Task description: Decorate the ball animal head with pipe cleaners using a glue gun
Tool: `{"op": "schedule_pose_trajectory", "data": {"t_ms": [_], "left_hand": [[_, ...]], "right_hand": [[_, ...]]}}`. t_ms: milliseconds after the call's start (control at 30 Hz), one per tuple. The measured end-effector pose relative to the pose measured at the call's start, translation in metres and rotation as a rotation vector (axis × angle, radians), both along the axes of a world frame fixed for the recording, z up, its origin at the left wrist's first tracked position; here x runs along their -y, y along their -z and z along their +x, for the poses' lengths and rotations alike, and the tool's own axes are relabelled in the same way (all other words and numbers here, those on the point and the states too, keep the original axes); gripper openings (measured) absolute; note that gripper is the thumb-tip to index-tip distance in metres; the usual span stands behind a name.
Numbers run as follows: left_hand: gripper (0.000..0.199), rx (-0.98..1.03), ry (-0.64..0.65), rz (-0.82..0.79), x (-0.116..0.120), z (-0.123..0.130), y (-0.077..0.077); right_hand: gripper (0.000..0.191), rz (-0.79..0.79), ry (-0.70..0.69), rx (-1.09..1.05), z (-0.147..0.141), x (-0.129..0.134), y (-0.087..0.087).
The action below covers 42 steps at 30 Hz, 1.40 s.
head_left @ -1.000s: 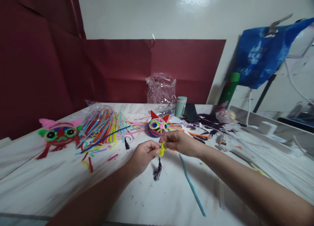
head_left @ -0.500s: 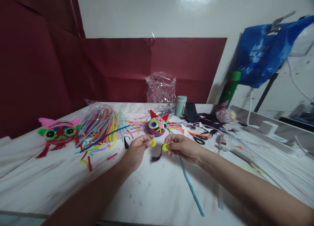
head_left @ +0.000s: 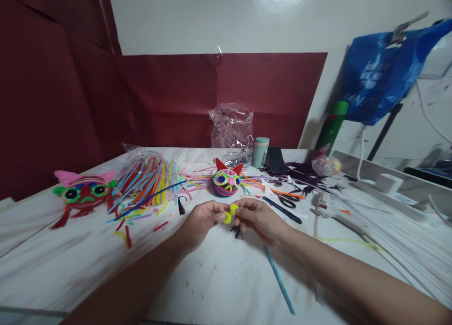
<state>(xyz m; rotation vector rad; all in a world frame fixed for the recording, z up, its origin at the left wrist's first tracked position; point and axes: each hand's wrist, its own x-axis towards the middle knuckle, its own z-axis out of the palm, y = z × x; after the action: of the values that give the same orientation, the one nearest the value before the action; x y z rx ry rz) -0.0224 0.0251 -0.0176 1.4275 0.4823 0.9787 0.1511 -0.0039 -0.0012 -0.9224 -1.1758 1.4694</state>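
My left hand point(head_left: 200, 224) pinches a small yellow coil point(head_left: 228, 217), apparently curled pipe cleaner, between thumb and fingertips. A second yellow coil point(head_left: 233, 209) is pinched in my right hand point(head_left: 260, 220). The two coils sit close together; I cannot tell if they touch. Below the right fingers is a black tassel point(head_left: 238, 232), its upper part hidden by the hand. Just beyond my hands stands a round head point(head_left: 226, 186) wrapped in coloured pipe cleaners, with red ears and a face. A light blue pipe cleaner point(head_left: 279, 280) lies below the right hand.
A larger pink-eared head point(head_left: 86, 193) lies at the left, beside a bag of pipe cleaners point(head_left: 144, 177). Another black tassel point(head_left: 181, 206) rests near my left hand. Scissors point(head_left: 288, 201), a dark blue slim tool point(head_left: 282, 210), a phone point(head_left: 276, 160) and a cup point(head_left: 261, 152) lie or stand beyond.
My hands have come closer together and slightly lower, bringing the two yellow coils near each other. The tassel has shifted right with my right hand. The dark blue tool is now uncovered.
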Motion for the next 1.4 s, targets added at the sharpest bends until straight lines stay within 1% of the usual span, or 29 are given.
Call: {"op": "schedule_pose_trajectory", "data": {"t_ms": [100, 167, 267, 333, 400, 467, 567, 700, 800, 900, 1067, 1233, 1400], "left_hand": [[0.014, -0.032, -0.063, -0.008, 0.002, 0.0, -0.002], [0.014, -0.052, -0.097, -0.001, 0.002, 0.0, -0.004], [0.012, -0.066, -0.124, 0.002, 0.002, 0.0, -0.005], [0.012, -0.065, -0.139, 0.003, 0.002, -0.001, -0.005], [0.011, -0.057, -0.137, 0.005, 0.002, -0.001, -0.005], [0.011, -0.048, -0.121, 0.009, 0.002, -0.001, -0.005], [0.012, -0.026, -0.105, 0.01, 0.003, 0.001, -0.005], [0.014, 0.008, -0.103, -0.01, 0.003, 0.003, -0.004], [0.015, -0.022, -0.147, -0.003, 0.005, 0.005, -0.005], [0.017, -0.068, -0.189, 0.013, 0.007, 0.006, -0.007], [0.014, -0.084, -0.233, 0.046, 0.004, 0.006, -0.007], [0.012, -0.095, -0.228, 0.05, 0.001, 0.005, -0.004], [0.012, -0.108, -0.237, 0.098, 0.003, 0.006, -0.006]], "right_hand": [[0.033, -0.01, 0.063, 0.045, 0.003, -0.001, -0.005], [0.031, 0.006, 0.141, 0.042, 0.006, -0.003, -0.011], [0.027, 0.093, 0.285, 0.008, 0.012, -0.005, -0.021], [0.025, 0.161, 0.338, -0.019, 0.015, -0.006, -0.026], [0.025, 0.16, 0.323, -0.037, 0.016, -0.006, -0.027], [0.027, 0.101, 0.258, -0.029, 0.013, -0.005, -0.024], [0.029, 0.064, 0.176, 0.013, 0.004, -0.003, -0.011], [0.031, 0.087, 0.163, -0.025, -0.006, -0.002, 0.006], [0.03, 0.083, 0.138, -0.054, -0.011, -0.001, 0.013], [0.031, 0.069, 0.13, -0.03, -0.014, 0.0, 0.015], [0.032, 0.057, 0.128, -0.042, -0.015, 0.003, 0.014], [0.031, 0.072, 0.122, -0.071, -0.014, 0.004, 0.016], [0.027, 0.107, 0.12, -0.077, -0.012, 0.006, 0.014]]}}
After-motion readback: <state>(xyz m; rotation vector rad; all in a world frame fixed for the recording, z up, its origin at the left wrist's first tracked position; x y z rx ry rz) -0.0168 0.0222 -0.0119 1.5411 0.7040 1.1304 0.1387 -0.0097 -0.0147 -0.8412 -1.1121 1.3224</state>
